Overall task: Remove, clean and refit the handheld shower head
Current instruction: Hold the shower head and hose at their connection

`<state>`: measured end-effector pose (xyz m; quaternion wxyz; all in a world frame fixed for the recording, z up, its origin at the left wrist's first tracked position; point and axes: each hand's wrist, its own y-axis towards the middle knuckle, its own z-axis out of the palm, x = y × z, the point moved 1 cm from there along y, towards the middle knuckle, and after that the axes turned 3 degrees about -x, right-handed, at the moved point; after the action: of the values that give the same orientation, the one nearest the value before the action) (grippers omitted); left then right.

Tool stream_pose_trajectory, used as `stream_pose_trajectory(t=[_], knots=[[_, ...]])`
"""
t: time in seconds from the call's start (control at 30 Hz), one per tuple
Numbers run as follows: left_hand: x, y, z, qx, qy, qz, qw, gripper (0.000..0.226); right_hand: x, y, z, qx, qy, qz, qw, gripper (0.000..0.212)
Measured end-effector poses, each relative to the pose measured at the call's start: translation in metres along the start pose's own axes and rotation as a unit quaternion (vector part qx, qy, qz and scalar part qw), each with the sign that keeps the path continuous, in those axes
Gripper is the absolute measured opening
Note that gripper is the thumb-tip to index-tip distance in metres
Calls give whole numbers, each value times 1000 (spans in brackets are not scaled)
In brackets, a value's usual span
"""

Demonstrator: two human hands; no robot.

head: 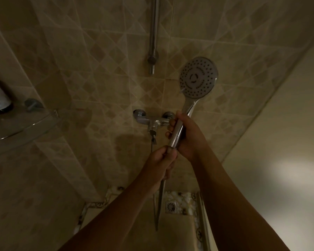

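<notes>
Your right hand point(187, 136) is gripping the handle of the round chrome handheld shower head point(198, 77), its spray face above your grip. Just below, your left hand point(161, 162) is pinching the end of the silver metal hose point(161, 196). The head is apparently still joined to the hose, so unscrewing, cleaning and refitting are probably all remaining.

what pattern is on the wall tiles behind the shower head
Beige wall tiles with a diamond, criss-cross pattern; shows best in the head view.

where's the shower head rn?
Head view, right of centre: shower head gripped by its handle in the right hand, beside the mixer tap, left hand gripping the hose just below.
</notes>
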<state>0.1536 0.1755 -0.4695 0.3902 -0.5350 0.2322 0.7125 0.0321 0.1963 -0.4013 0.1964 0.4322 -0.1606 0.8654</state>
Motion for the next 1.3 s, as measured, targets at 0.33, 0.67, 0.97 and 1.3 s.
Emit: stream_pose_trajectory(t=[0.33, 0.67, 0.97, 1.3], knots=[[10, 7, 3, -214, 222, 59, 950, 22, -7, 0, 8, -90, -207, -33, 974, 19], [-8, 4, -5, 39, -47, -70, 996, 31, 5, 10, 8, -50, 36, 9, 998, 34], [5, 8, -9, -83, 119, 4, 989, 20, -7, 10, -5, -75, -29, 26, 996, 29], [13, 12, -5, -146, 276, 74, 947, 26, -18, 6, -7, -172, -46, 52, 983, 15]])
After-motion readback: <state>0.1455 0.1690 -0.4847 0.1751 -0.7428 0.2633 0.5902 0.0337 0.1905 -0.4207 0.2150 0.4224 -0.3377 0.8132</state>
